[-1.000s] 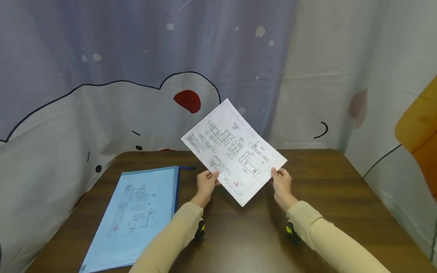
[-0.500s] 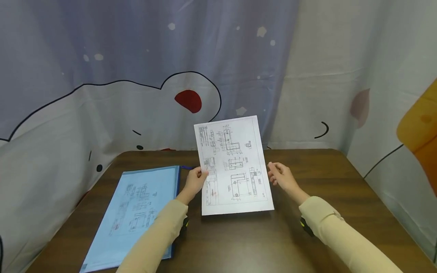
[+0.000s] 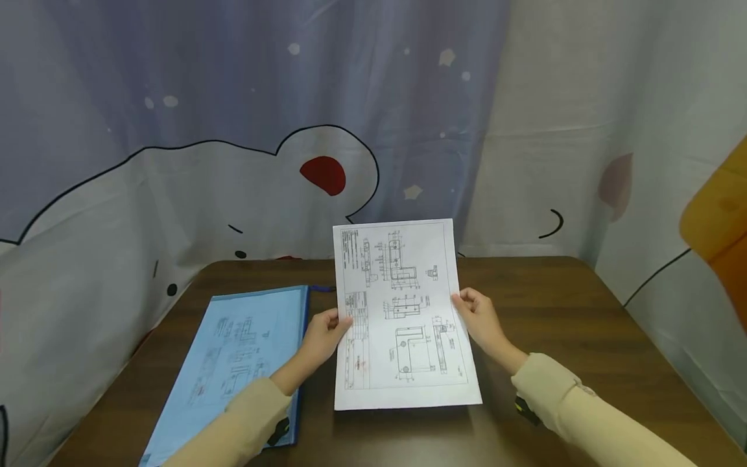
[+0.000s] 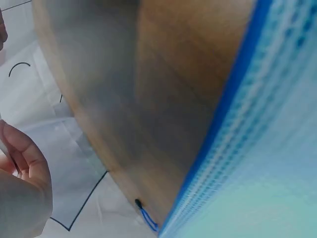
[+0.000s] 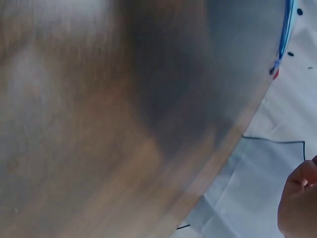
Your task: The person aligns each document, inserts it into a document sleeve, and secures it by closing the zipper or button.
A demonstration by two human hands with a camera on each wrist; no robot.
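Observation:
A white sheet of paper (image 3: pixel 403 318) printed with technical drawings is held upright in portrait over the brown table (image 3: pixel 583 324). My left hand (image 3: pixel 327 334) pinches its left edge at mid height. My right hand (image 3: pixel 475 318) grips its right edge. The sheet's bottom edge hangs just above the tabletop. In the left wrist view only part of the left hand (image 4: pixel 22 183) shows at the frame's left; in the right wrist view a bit of the right hand (image 5: pixel 299 198) shows at the lower right.
A blue mesh zip folder (image 3: pixel 239 370) with a drawing inside lies flat on the table's left half; its edge (image 4: pixel 257 129) fills the left wrist view. A printed curtain (image 3: pixel 233 130) hangs behind and around the table. An orange shape (image 3: pixel 718 220) is at the far right.
The sheet has turned from tilted landscape to upright portrait and come lower and nearer to me. My right hand, off the paper half a second ago, now holds its right edge again.

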